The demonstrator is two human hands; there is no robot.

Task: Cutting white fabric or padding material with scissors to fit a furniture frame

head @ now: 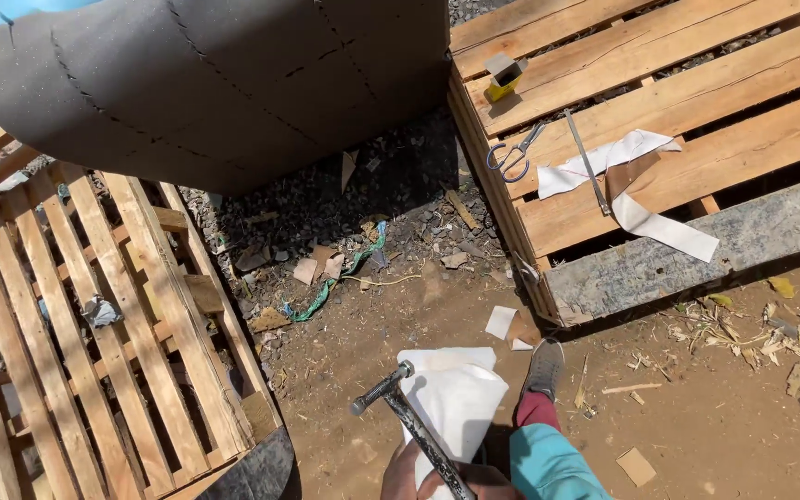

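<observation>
One hand (437,481) low at frame bottom, fingers curled closed, which hand unclear

metal hammer (409,421) tilted head-up, white cloth (451,393) behind it

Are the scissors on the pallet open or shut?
Shut, as far as shows. The scissors lie flat on the pallet plank, blades together in one thin line, handle loops side by side.

Scissors (511,157) on pallet (752,120) (right); slatted pallet (94,315) left; hammer (409,421) between.
</observation>
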